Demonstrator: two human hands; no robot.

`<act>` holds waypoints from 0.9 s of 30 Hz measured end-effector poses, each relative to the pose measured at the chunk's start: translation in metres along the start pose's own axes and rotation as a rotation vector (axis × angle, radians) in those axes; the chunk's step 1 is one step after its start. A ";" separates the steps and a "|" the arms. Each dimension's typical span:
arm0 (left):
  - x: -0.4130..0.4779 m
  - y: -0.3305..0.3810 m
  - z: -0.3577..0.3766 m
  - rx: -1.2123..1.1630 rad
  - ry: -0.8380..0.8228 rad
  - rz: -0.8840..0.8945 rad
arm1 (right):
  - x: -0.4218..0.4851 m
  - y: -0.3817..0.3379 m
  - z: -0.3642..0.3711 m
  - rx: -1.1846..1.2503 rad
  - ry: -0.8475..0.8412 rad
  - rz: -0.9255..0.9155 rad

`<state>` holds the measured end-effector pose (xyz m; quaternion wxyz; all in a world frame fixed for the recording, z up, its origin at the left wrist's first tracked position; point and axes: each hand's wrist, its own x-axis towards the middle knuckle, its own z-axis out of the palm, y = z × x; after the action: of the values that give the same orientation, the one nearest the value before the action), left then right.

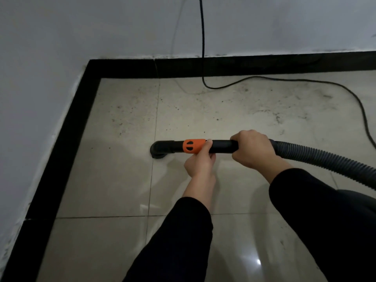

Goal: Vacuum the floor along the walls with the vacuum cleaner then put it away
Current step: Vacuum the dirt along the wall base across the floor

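Grips: right grip [252, 148] curled fully round the black wand [221, 146] at its hose end, knuckles up. Left grip [200, 161] comes from beneath the wand, thumb and fingers pinching it at the edge of the orange collar [193, 146]. Both forearms in black sleeves [183, 231].
Wand: roughly level, pointing toward the left wall [36, 78].
Nozzle [159, 150]: black, at the wand's left end, mouth down on the floor [101, 190] beside a tile joint; near the floor's back-left corner, apart from both edges.
Hose [325, 159]: grey, ribbed, runs from the right grip off to the right.
Cord [202, 37]: black, hangs down the back wall, crosses the skirting [244, 66], then loops over the floor along its back edge toward the right.
Floor: pale glossy tiles; dark specks [274, 110] and smears across the back tiles; nearer tiles show bright reflections.
Skirting: black band along the left and back edges of the floor.
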<state>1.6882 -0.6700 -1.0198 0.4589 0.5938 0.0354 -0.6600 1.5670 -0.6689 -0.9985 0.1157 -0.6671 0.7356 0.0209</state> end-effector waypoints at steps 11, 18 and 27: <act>-0.019 -0.011 0.010 0.033 -0.070 -0.064 | -0.021 0.015 -0.016 -0.060 0.008 0.080; -0.014 -0.008 0.015 0.053 -0.081 -0.062 | -0.016 0.016 -0.017 -0.075 0.006 0.086; 0.002 0.000 0.022 0.061 -0.121 -0.041 | -0.005 0.013 -0.013 -0.056 0.036 0.088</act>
<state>1.6717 -0.6847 -1.0150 0.4282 0.5657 -0.0001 -0.7047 1.5528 -0.6648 -0.9869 0.0826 -0.6374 0.7653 0.0343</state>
